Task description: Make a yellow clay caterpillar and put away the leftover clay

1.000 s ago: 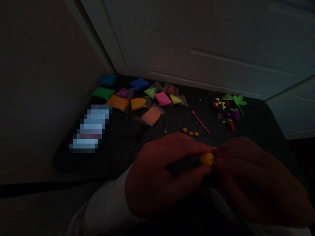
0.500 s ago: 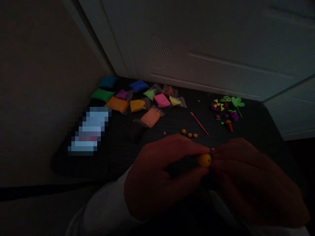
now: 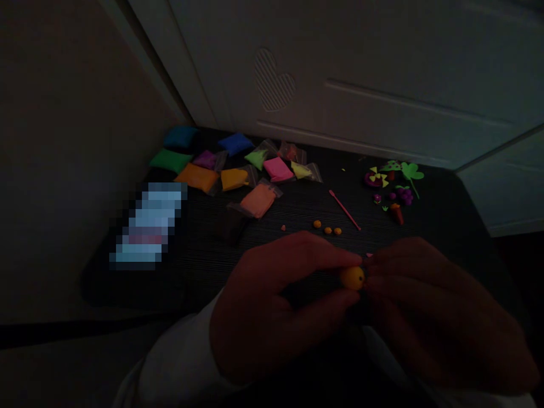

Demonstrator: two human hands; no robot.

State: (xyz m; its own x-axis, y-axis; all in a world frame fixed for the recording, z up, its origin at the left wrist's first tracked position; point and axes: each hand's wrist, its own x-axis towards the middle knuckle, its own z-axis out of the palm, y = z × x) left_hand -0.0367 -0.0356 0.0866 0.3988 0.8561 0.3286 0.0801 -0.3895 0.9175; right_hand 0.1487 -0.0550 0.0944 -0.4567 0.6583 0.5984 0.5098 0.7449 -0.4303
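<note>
My left hand (image 3: 272, 306) pinches a small yellow-orange clay ball (image 3: 352, 277) between thumb and forefinger, low over the dark table (image 3: 204, 266). My right hand (image 3: 429, 317) meets it from the right, fingertips closed together against the ball's side. The light is dim, so I cannot make out whether the right fingers hold anything of their own. Three tiny orange clay balls (image 3: 327, 229) lie on the table just beyond my hands, and a thin pink modelling stick (image 3: 344, 209) lies behind them.
Several small bags of coloured clay (image 3: 238, 170) are spread at the back left. Finished little clay figures, green, purple and red (image 3: 393, 187), sit at the back right. A blurred-out flat object (image 3: 147, 224) lies at the left. A white panelled door (image 3: 361, 85) stands behind the table.
Both hands stay together on the ball; only the view has drifted slightly, so the table's objects sit a little lower-left.
</note>
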